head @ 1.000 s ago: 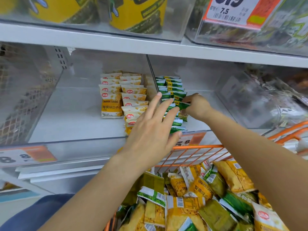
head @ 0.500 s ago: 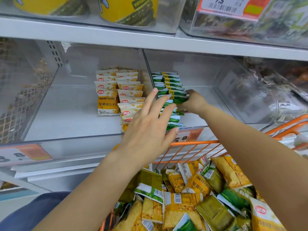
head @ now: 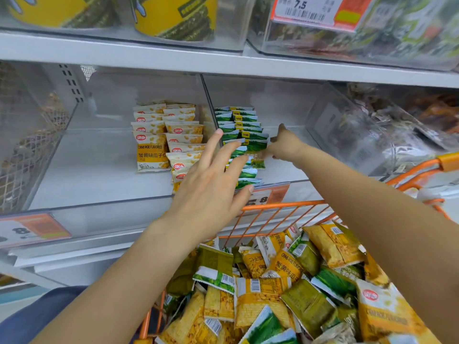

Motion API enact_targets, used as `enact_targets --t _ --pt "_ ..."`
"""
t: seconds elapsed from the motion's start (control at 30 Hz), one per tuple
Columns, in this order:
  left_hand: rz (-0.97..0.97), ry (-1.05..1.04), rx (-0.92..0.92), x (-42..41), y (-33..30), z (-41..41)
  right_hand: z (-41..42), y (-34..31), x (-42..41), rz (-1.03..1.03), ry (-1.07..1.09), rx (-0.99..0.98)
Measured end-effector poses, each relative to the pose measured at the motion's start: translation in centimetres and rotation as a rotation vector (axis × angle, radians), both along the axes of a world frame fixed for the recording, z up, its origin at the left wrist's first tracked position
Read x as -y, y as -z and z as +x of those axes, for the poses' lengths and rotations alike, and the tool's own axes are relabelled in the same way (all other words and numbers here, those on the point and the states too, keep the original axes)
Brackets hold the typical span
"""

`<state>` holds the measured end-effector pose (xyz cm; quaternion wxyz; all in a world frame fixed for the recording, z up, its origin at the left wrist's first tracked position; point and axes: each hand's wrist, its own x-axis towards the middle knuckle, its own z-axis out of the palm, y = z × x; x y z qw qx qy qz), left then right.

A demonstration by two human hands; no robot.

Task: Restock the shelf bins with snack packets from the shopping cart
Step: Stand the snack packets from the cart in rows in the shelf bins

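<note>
Clear plastic bins are sitting side by side on the shelf (head: 223, 63). At far left, an orange price tag (head: 32, 228) is hanging on the shelf edge. In the left bin (head: 104, 170), two rows of yellow packets (head: 151, 150) are standing upright, one overlapping the next from back to front, against the divider (head: 208, 100).

Just right of them, the left hand (head: 208, 194) is hovering in front of both rows with its fingers (head: 211, 150) straight and spread, holding nothing; whether the fingertips are touching any packet cannot be told.

Beyond the divider, in the right bin (head: 293, 110), a row of green packets (head: 242, 127) is standing in the same overlapping way. The right hand (head: 285, 145) is reaching into this bin and is sitting at the right edge of one green packet (head: 257, 145) midway along the row, its thumb sticking upward; the hold itself is blurred, so whether the fingers are pinching the packet cannot be told.

Below the arms, the orange cart (head: 278, 207) is standing against the shelf, with a loose heap of yellow and green cart packets (head: 263, 289) lying in it. Another clear bin (head: 372, 135) of darker goods is sitting at far right.
</note>
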<state>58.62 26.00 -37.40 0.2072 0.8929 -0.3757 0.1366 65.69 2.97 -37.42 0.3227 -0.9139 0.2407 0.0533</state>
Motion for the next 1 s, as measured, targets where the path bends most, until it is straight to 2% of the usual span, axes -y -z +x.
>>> enact_targets --t 0.07,0.17,0.23,0.3,0.47,0.57,0.63,0.7,0.77,0.83,0.93,1.0 --pt "0.005 0.009 -0.027 -0.2 -0.1 -0.1 -1.5 -2.2 0.2 -0.044 -0.007 0.082" --pt "-0.01 0.023 -0.006 -0.4 -0.3 -0.4 -6.3 -6.5 -0.9 -0.031 0.003 0.337" --pt "-0.009 0.035 0.013 -0.4 -0.4 -0.8 -10.9 -8.9 -2.2 -0.066 -0.037 0.386" --pt "0.0 0.044 0.013 -0.4 -0.5 -1.2 -15.7 -10.0 -3.3 -0.206 -0.105 0.249" --pt "-0.011 0.075 0.017 -0.8 -0.7 -2.2 -22.1 -7.0 -4.5 -0.576 -0.157 -0.346" --pt "-0.005 0.094 0.011 -1.0 -0.2 -2.6 -22.4 -3.8 -4.4 -0.648 -0.169 -0.541" --pt "0.007 0.105 0.005 -1.2 0.2 -2.7 -22.3 -2.2 -4.1 -0.665 -0.23 -0.598" --pt "0.011 0.119 0.01 -1.5 0.6 -2.6 -22.2 -1.4 -4.1 -0.709 -0.276 -0.561" --pt "0.002 0.122 0.013 -1.7 0.7 -2.5 -22.3 -1.2 -4.4 -0.786 -0.322 -0.411" --pt "-0.011 0.128 0.007 -1.9 0.7 -2.5 -22.6 -1.6 -4.9 -0.758 -0.335 -0.249" --pt "-0.049 0.18 -0.001 -1.9 0.4 -2.6 -22.8 -3.1 -5.0 -0.515 -0.322 -0.045" --pt "-0.151 0.212 -0.113 -1.9 -0.5 -3.0 -22.6 -4.1 -4.9 -0.247 -0.315 0.07"
